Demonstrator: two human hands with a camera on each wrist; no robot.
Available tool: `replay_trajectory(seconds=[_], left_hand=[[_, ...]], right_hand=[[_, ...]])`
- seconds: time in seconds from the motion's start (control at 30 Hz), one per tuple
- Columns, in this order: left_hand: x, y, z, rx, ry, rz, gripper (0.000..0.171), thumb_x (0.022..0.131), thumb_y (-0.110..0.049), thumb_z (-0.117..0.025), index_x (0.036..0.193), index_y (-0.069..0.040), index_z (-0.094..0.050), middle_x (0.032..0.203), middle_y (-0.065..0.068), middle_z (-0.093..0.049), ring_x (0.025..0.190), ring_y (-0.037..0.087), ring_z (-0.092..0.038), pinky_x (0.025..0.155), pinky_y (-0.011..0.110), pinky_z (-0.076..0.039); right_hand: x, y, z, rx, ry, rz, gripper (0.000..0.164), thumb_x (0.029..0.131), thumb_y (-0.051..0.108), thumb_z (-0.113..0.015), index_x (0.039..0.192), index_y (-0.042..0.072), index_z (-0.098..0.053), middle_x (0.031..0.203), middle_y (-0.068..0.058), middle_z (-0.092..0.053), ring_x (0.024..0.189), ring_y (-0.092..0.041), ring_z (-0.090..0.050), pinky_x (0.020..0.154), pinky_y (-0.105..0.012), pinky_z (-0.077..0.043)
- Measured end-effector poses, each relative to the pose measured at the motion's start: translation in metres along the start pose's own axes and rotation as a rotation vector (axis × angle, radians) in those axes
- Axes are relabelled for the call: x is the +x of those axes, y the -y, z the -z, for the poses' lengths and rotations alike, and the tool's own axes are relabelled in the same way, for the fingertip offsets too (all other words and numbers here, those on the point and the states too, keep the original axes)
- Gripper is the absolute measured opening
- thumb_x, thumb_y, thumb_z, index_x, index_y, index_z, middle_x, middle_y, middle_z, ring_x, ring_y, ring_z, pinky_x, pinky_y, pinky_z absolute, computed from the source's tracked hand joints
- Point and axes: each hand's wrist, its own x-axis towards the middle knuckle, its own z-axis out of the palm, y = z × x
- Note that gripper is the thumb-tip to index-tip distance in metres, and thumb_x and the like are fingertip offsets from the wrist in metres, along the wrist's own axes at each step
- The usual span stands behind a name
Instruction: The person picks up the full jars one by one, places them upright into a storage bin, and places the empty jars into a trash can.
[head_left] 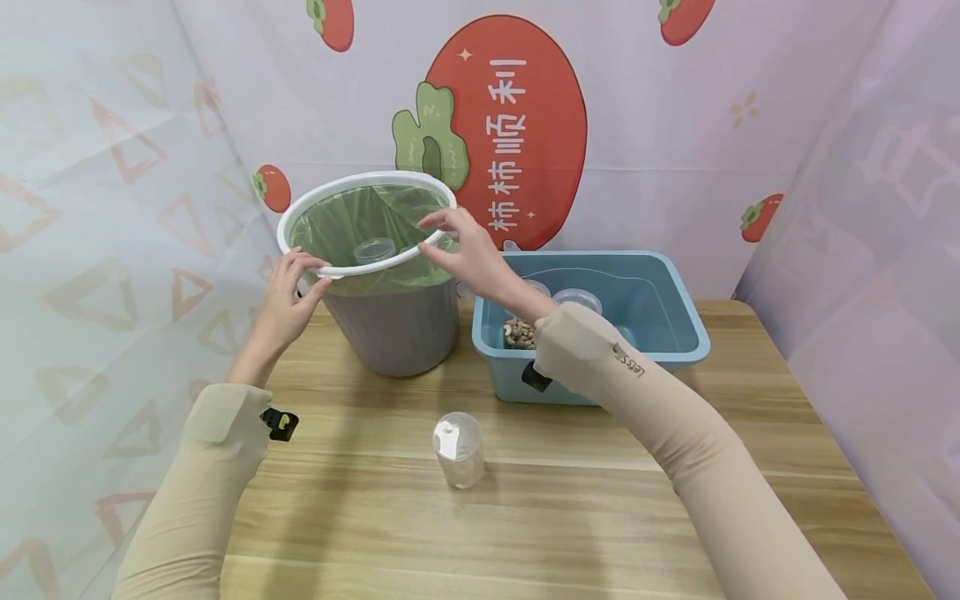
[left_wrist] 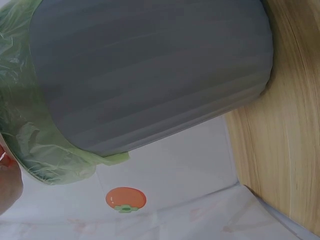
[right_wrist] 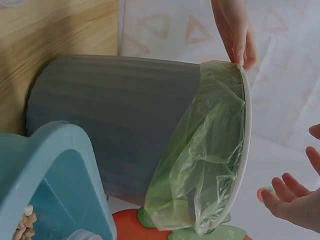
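Observation:
A grey trash can (head_left: 397,329) stands at the back left, lined with a green bag (head_left: 337,218) under a white rim ring (head_left: 367,177). My left hand (head_left: 283,300) pinches the ring at its left front. My right hand (head_left: 472,254) hovers at the ring's right side, fingers spread. In the right wrist view this right hand (right_wrist: 297,202) is apart from the ring, holding nothing. The bag hangs loosely over the can's outer wall below the ring. Inside the can lies a clear plastic container (head_left: 374,250).
A clear lidded jar (head_left: 459,450) stands on the wooden table (head_left: 390,533) in front. At right sits a blue bin (head_left: 652,333) holding clear containers (head_left: 577,298) and nuts (head_left: 517,335), partly behind my right forearm. Printed cloth walls surround the table.

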Motion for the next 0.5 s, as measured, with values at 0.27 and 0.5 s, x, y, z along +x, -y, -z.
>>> replay_trajectory(seconds=[0.27,0.5], left_hand=[[-0.001,0.0,0.0,-0.013,-0.001,0.01,0.021,0.084,-0.004,-0.056,0.101,0.007,-0.052,0.112,0.023,-0.044,0.124,0.039,-0.025,0.105,0.048,-0.015],[0.0,-0.001,-0.001,-0.011,-0.005,0.015,0.021,0.084,-0.004,-0.056,0.101,0.007,-0.052,0.112,0.023,-0.044,0.125,0.038,-0.025,0.105,0.047,-0.015]], right_hand=[[-0.033,-0.004,-0.006,-0.007,0.072,0.101,0.025,0.081,0.01,-0.062,0.105,0.002,-0.057,0.105,-0.008,-0.054,0.104,-0.023,-0.05,0.087,-0.031,-0.043],[-0.064,-0.014,-0.013,-0.003,0.147,0.222,0.021,0.08,0.006,-0.063,0.101,0.002,-0.058,0.102,-0.009,-0.056,0.096,-0.018,-0.051,0.085,-0.027,-0.044]])
